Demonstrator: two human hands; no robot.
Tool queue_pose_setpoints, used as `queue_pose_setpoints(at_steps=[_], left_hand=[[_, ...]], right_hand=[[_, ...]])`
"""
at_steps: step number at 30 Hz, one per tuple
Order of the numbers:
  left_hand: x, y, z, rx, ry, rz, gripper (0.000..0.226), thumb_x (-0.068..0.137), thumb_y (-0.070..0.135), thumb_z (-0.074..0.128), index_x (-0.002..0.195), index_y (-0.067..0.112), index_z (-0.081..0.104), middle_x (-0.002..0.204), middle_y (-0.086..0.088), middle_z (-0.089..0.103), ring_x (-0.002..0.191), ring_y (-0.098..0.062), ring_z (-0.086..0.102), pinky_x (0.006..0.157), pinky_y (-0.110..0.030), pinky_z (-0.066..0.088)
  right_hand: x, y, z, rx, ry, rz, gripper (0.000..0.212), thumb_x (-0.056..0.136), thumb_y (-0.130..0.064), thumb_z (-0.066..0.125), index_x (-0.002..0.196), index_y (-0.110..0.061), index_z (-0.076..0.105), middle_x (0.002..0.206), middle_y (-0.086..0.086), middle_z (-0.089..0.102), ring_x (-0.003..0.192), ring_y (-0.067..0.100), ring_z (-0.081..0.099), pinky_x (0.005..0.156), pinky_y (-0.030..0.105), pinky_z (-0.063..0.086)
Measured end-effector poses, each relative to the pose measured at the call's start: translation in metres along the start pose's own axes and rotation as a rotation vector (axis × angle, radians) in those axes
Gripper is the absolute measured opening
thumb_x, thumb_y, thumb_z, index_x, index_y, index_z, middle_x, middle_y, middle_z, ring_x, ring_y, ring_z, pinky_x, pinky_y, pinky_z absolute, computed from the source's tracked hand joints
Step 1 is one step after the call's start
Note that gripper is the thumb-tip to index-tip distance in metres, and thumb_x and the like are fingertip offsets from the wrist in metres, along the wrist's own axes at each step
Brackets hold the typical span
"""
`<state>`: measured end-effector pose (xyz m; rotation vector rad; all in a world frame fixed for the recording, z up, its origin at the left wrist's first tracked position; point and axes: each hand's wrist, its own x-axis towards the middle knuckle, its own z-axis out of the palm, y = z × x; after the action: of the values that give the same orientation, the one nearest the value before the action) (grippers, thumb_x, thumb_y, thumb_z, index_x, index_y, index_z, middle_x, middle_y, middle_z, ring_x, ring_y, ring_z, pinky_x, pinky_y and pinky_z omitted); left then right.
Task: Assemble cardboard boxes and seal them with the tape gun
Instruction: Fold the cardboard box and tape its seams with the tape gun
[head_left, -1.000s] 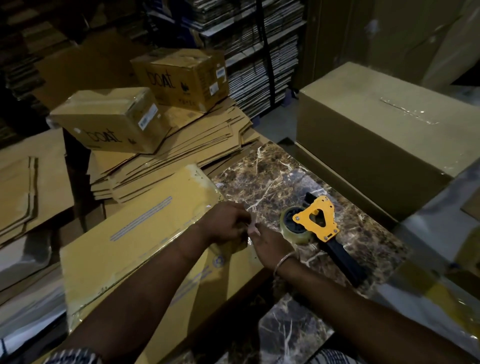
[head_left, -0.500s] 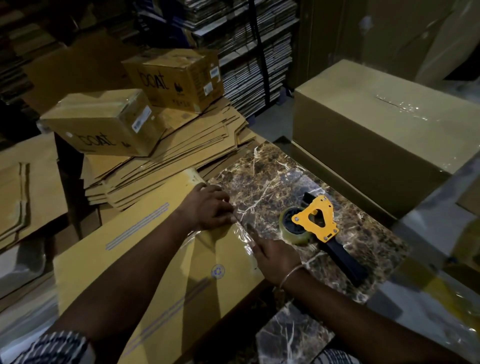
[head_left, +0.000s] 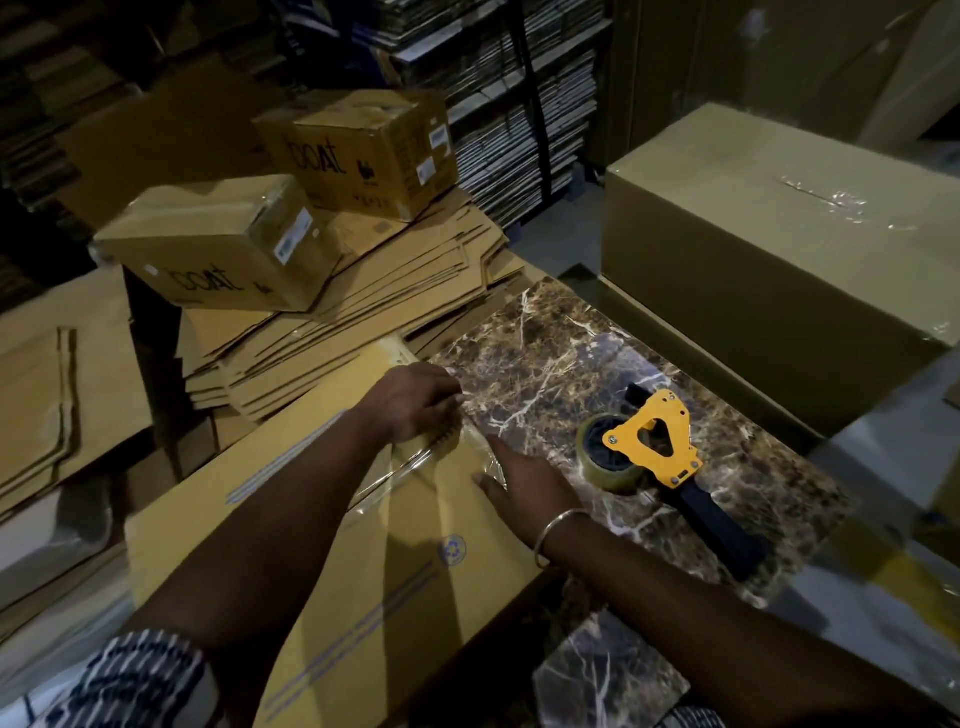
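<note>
Taking the marble slab (head_left: 597, 364) as your landmark, well off its left edge lay loose flattened cardboard sheets (head_left: 47, 395), and nearer to it a tall stack of flattened cartons (head_left: 332, 322) that reached the slab's far left corner. Two sealed boxes printed "boat" sat on that stack: the nearer boat box (head_left: 218, 244) to the left and the farther boat box (head_left: 363, 150) behind and to its right. The flat yellow carton (head_left: 322, 530) you were working on rested partly on the slab's left side and overhung its near edge, with a recycling mark facing up and a strip of clear tape (head_left: 415, 462) running across it. Your left hand (head_left: 415, 400) rested on the carton's far corner, right at the slab's left edge, fingers bent and close together, pressing down on the tape end; whether any fingertip pinched the tape could not be told. Your right hand (head_left: 519, 483), wearing a thin bangle (head_left: 558, 530) at the wrist, lay flat on the carton's right edge where it met the slab, fingers straight and slightly spread, pressing the tape. The tape gun (head_left: 654, 457), yellow-framed with a dark handle and a clear roll, lay on its side on the slab, just right of that hand and untouched. Beyond the slab's right edge stood a large closed carton (head_left: 779, 249) with tape on its top.
</note>
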<state>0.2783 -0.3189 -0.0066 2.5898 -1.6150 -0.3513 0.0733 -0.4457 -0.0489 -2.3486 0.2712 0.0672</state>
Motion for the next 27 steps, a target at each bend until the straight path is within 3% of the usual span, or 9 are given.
queue_pose_setpoints(at_steps=[5, 10, 13, 16, 18, 21, 24, 27], left_hand=[[0.003, -0.021, -0.014, 0.193, -0.06, -0.025, 0.051, 0.098, 0.055, 0.029, 0.129, 0.029, 0.06, 0.129, 0.002, 0.062, 0.116, -0.017, 0.056, 0.096, -0.039, 0.046], [0.007, -0.021, -0.022, 0.408, -0.185, -0.139, 0.055, 0.096, 0.066, 0.027, 0.141, 0.04, 0.048, 0.149, 0.01, 0.046, 0.141, -0.013, 0.034, 0.109, -0.049, 0.027], [0.007, -0.02, -0.018, 0.295, -0.181, -0.167, 0.053, 0.098, 0.063, 0.029, 0.139, 0.038, 0.05, 0.146, 0.006, 0.049, 0.138, -0.015, 0.036, 0.108, -0.047, 0.032], [0.011, -0.02, -0.016, 0.07, -0.111, -0.205, 0.04, 0.1, 0.049, 0.042, 0.131, 0.03, 0.058, 0.13, 0.002, 0.058, 0.124, -0.018, 0.048, 0.095, -0.037, 0.041], [0.012, -0.021, -0.015, -0.17, -0.046, -0.268, 0.03, 0.099, 0.04, 0.048, 0.121, 0.025, 0.062, 0.118, 0.001, 0.061, 0.113, -0.02, 0.056, 0.083, -0.034, 0.044], [0.011, -0.022, -0.01, -0.45, 0.158, -0.392, 0.022, 0.098, 0.019, 0.056, 0.118, 0.017, 0.066, 0.114, -0.001, 0.065, 0.105, -0.022, 0.064, 0.085, -0.036, 0.053], [0.008, -0.019, -0.003, -0.381, 0.348, -0.514, 0.033, 0.094, 0.017, 0.059, 0.126, 0.013, 0.063, 0.121, -0.002, 0.062, 0.11, -0.02, 0.059, 0.094, -0.041, 0.053], [0.008, -0.022, 0.005, -0.371, 0.363, -0.596, 0.049, 0.091, 0.035, 0.061, 0.137, 0.017, 0.054, 0.134, -0.006, 0.058, 0.117, -0.023, 0.056, 0.097, -0.047, 0.052]], right_hand=[[-0.002, 0.005, -0.001, -0.073, -0.017, 0.041, 0.059, 0.101, -0.051, 0.044, 0.155, -0.033, 0.028, 0.101, 0.016, 0.068, 0.095, 0.037, 0.065, 0.077, 0.04, 0.052], [-0.014, 0.006, -0.005, -0.132, -0.027, 0.099, 0.057, 0.1, -0.057, 0.042, 0.151, -0.038, 0.03, 0.112, 0.01, 0.07, 0.107, 0.035, 0.064, 0.083, 0.041, 0.054], [-0.011, -0.003, -0.011, -0.125, -0.036, 0.131, 0.051, 0.097, -0.052, 0.049, 0.144, -0.034, 0.041, 0.12, 0.007, 0.068, 0.113, 0.034, 0.062, 0.088, 0.043, 0.053], [0.009, -0.011, -0.011, 0.009, 0.002, 0.099, 0.05, 0.092, -0.046, 0.056, 0.139, -0.031, 0.047, 0.124, 0.003, 0.066, 0.113, 0.031, 0.062, 0.088, 0.042, 0.053], [0.028, -0.011, -0.009, 0.154, 0.024, 0.067, 0.05, 0.093, -0.042, 0.058, 0.14, -0.028, 0.048, 0.13, 0.004, 0.064, 0.116, 0.03, 0.061, 0.091, 0.039, 0.051], [0.05, -0.011, -0.005, 0.248, -0.023, -0.01, 0.056, 0.098, -0.032, 0.058, 0.151, -0.023, 0.04, 0.146, 0.005, 0.054, 0.13, 0.028, 0.053, 0.101, 0.034, 0.044], [0.057, -0.007, 0.0, 0.238, -0.107, -0.004, 0.058, 0.101, -0.037, 0.052, 0.155, -0.034, 0.031, 0.145, 0.006, 0.056, 0.126, 0.029, 0.056, 0.102, 0.04, 0.047], [0.058, -0.002, 0.004, 0.224, -0.122, 0.024, 0.057, 0.101, -0.045, 0.049, 0.155, -0.037, 0.031, 0.137, 0.01, 0.062, 0.119, 0.032, 0.06, 0.096, 0.042, 0.05]])
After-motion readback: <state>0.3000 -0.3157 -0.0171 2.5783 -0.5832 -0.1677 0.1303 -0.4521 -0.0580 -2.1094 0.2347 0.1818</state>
